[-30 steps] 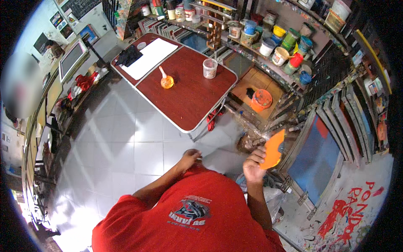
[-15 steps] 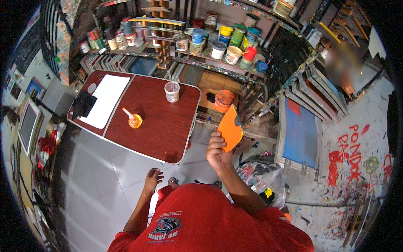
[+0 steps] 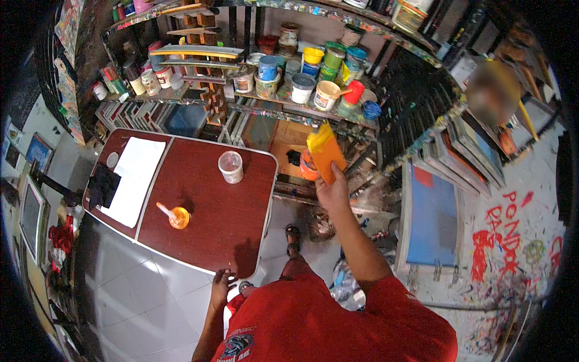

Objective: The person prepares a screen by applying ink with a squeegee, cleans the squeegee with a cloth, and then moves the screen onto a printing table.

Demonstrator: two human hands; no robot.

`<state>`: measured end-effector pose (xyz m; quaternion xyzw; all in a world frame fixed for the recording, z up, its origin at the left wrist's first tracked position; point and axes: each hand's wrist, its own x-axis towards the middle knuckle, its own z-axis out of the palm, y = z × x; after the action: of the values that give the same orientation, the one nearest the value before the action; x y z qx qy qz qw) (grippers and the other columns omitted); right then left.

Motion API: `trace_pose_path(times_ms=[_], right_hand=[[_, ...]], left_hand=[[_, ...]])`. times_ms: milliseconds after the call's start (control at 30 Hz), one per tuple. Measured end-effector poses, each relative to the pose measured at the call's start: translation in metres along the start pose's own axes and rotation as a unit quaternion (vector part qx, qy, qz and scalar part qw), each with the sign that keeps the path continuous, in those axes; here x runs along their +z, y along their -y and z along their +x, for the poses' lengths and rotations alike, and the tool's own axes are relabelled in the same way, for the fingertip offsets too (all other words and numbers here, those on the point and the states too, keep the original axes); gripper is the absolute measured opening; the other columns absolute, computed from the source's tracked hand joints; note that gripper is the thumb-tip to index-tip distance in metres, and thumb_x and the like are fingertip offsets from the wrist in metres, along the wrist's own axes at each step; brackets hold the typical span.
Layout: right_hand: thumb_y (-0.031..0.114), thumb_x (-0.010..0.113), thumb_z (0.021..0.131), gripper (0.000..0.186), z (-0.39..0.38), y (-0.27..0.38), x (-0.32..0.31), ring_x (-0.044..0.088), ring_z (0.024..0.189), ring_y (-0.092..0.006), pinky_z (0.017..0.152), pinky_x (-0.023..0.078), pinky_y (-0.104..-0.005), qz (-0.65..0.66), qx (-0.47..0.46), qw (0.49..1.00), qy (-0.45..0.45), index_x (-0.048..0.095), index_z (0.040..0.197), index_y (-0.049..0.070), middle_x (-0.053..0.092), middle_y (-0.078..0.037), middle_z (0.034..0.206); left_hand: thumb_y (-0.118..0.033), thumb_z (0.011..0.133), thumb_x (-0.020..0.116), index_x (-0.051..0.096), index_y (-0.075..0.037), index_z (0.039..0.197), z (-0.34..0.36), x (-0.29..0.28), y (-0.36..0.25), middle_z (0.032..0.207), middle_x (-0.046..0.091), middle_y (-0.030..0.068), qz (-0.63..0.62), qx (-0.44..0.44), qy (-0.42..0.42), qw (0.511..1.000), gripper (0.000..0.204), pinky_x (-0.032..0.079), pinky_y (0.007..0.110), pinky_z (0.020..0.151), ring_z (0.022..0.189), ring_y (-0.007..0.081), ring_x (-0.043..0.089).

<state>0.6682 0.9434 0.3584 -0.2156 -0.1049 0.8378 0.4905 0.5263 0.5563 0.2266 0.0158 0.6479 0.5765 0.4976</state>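
A flat orange piece (image 3: 327, 158), perhaps a plastic scraper, has yellow on its upper edge. My right hand (image 3: 333, 188) pinches it by the lower end, held up to the right of the table. Partly behind it sits an orange tub (image 3: 308, 166). My left hand (image 3: 223, 285) hangs by the near edge of the dark red table (image 3: 208, 199), empty, with its fingers loosely bent and apart. On the tabletop are a small yellow-orange cup (image 3: 179, 219) with a pale-handled tool in it and a clear plastic tub (image 3: 230, 168).
White paper (image 3: 136, 175) and a black cloth (image 3: 105, 186) lie at the table's left end. Shelves behind hold several paint tubs (image 3: 303, 88). Framed screens (image 3: 431, 214) lean at the right, with plastic bags (image 3: 350, 274) on the floor. Another person appears at the far right.
My right hand has raised the orange piece away from me and turned it, yellow edge upward. My body has stepped forward, and my left hand is now closer to the table's edge.
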Motion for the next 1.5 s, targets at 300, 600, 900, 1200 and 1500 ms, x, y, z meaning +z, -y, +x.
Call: trace_pose_path(times_ms=[300, 600, 900, 1200, 1500], right_hand=[[0.027, 0.063, 0.082, 0.045, 0.336, 0.071, 0.002, 0.052, 0.103, -0.0222, 0.083, 0.045, -0.0449, -0.349, -0.165, 0.921, -0.061, 0.044, 0.12, 0.011, 0.05, -0.003, 0.117], [0.022, 0.062, 0.082, 0.042, 0.486, 0.058, -0.018, 0.057, 0.09, -0.0221, 0.07, 0.048, -0.0403, -0.413, -0.157, 0.889, -0.119, 0.046, 0.118, 0.005, 0.057, -0.006, 0.104], [0.02, 0.063, 0.08, 0.037, 0.542, 0.072, -0.086, 0.06, 0.079, -0.0199, 0.053, 0.051, -0.0318, -0.66, -0.327, 0.66, -0.145, 0.053, 0.107, -0.002, 0.058, -0.01, 0.096], [0.018, 0.064, 0.079, 0.025, 0.471, 0.075, -0.039, 0.058, 0.061, -0.0156, 0.043, 0.046, -0.029, -0.621, -0.053, 0.779, -0.061, 0.058, 0.097, 0.003, 0.061, -0.005, 0.081], [0.02, 0.06, 0.082, 0.025, 0.445, 0.087, 0.003, 0.058, 0.083, -0.0184, 0.071, 0.045, -0.0328, -0.55, -0.209, 0.809, 0.022, 0.057, 0.098, 0.0, 0.062, -0.006, 0.086]], left_hand=[[-0.032, 0.088, 0.05, 0.047, -0.003, 0.109, 0.032, 0.106, -0.019, 0.102, 0.057, 0.0161, -0.129, -0.063, -0.105, 0.984, 0.036, 0.049, 0.036, 0.071, 0.088, 0.0272, 0.059], [-0.032, 0.09, 0.046, 0.045, -0.003, 0.111, 0.022, 0.123, 0.015, 0.103, 0.057, 0.0169, -0.069, -0.013, -0.153, 0.986, 0.036, 0.049, 0.037, 0.07, 0.089, 0.0286, 0.059], [-0.031, 0.091, 0.044, 0.045, -0.004, 0.111, 0.037, 0.153, -0.046, 0.105, 0.055, 0.017, -0.187, -0.071, -0.192, 0.961, 0.034, 0.048, 0.037, 0.071, 0.09, 0.029, 0.058], [-0.029, 0.088, 0.046, 0.044, -0.005, 0.11, 0.045, 0.152, -0.05, 0.109, 0.053, 0.0157, -0.192, -0.069, -0.18, 0.962, 0.033, 0.045, 0.039, 0.076, 0.096, 0.0287, 0.054], [-0.033, 0.092, 0.042, 0.044, -0.002, 0.111, 0.039, 0.149, -0.046, 0.107, 0.054, 0.0189, -0.211, -0.057, -0.196, 0.956, 0.036, 0.05, 0.039, 0.066, 0.093, 0.0311, 0.056]])
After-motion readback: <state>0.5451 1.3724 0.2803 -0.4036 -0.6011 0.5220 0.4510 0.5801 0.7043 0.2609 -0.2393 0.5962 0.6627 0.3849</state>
